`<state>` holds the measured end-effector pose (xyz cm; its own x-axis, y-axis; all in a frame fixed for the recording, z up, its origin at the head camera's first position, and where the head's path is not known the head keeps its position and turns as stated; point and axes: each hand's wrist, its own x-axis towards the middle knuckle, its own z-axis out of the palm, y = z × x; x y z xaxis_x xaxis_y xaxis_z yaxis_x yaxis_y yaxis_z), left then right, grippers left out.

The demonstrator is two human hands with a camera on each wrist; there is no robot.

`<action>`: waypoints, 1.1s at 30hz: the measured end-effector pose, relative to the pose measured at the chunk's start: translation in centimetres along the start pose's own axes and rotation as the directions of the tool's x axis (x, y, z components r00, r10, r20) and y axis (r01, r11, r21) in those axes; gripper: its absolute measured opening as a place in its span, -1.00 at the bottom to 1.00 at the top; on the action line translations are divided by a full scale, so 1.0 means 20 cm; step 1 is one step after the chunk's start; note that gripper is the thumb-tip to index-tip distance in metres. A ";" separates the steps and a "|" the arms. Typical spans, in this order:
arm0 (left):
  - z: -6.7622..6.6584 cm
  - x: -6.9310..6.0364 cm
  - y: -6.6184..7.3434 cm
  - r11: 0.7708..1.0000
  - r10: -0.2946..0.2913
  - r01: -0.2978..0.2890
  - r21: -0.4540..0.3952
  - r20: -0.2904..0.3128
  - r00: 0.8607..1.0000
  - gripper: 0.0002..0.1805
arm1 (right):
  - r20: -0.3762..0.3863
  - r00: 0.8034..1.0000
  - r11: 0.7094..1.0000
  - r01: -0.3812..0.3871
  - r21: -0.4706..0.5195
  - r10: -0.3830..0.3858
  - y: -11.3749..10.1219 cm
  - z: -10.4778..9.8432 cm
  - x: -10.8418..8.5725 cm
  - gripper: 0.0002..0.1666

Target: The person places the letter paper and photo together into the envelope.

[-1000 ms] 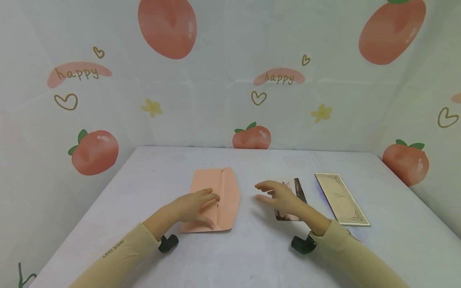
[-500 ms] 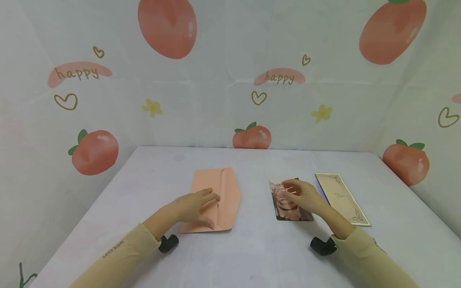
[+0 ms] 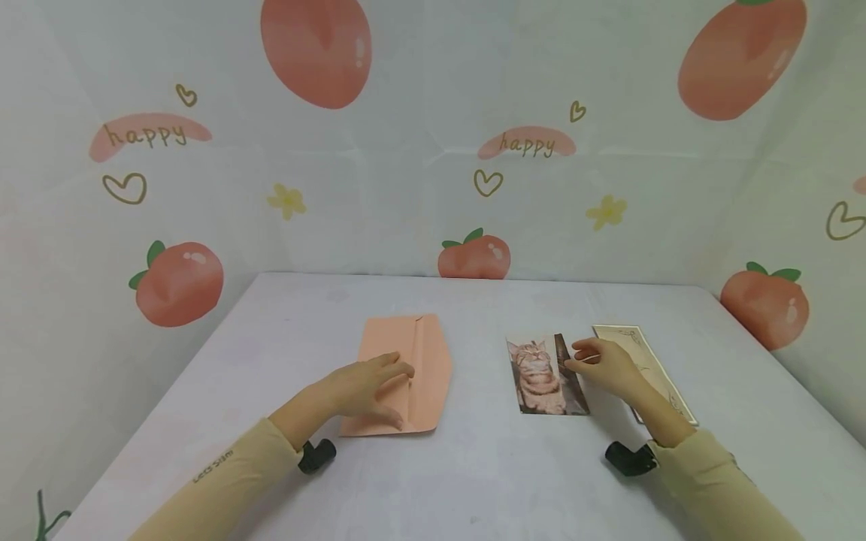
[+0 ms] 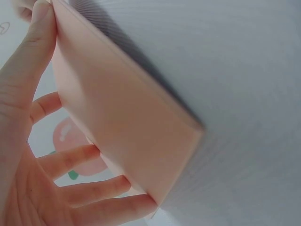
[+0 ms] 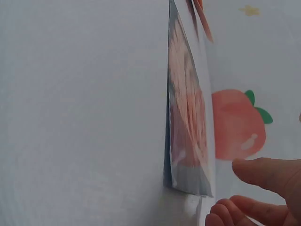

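Observation:
A pink envelope (image 3: 386, 338) lies on the table with its pointed flap unfolded to the right. My left hand (image 3: 358, 387) rests on it, fingers spread; in the left wrist view its fingertips touch the envelope (image 4: 122, 113) and grip nothing. Right of the envelope lies a photo card of a striped cat (image 3: 537, 376), also visible as a glossy picture (image 5: 188, 113) in the right wrist view. Near that card's right edge hovers my right hand (image 3: 609, 368), its fingers loosely bent and holding nothing. It partly hides a beige card with ornamented corners (image 3: 625, 342) behind it.
All three paper items lie on a white-covered table (image 3: 487, 473). Behind and beside it hangs a white cloth (image 3: 379, 150) printed with fruit, hearts and flowers. A dark wrist camera mount (image 3: 629, 458) sits under the right wrist.
My right hand has moved rightward across the cat photo card to its right edge, uncovering most of the picture. The left hand and envelope stay in place.

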<state>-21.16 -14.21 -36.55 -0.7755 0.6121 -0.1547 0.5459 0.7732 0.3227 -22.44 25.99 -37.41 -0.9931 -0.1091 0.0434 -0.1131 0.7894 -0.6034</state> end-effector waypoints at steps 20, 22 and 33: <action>-0.01 0.00 0.01 1.000 -0.020 0.020 -0.009 0.001 1.000 -0.20 | 0.117 0.985 0.991 -0.131 0.032 0.126 0.05 0.00 0.03 -0.46; -0.01 0.00 0.01 1.000 -0.018 0.018 -0.008 0.000 1.000 -0.20 | 0.119 0.985 0.990 -0.134 0.035 0.129 0.04 0.00 0.03 -0.46; -0.01 0.00 0.00 1.000 0.011 -0.011 0.003 -0.002 1.000 -0.21 | 0.105 0.984 0.988 -0.150 0.037 0.146 0.05 0.02 0.05 -0.50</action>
<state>-21.12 -14.23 -36.40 -0.7700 0.6203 -0.1496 0.5552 0.7668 0.3220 -23.46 26.44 -38.35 -0.9901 -0.0556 -0.1286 0.0386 0.7742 -0.6318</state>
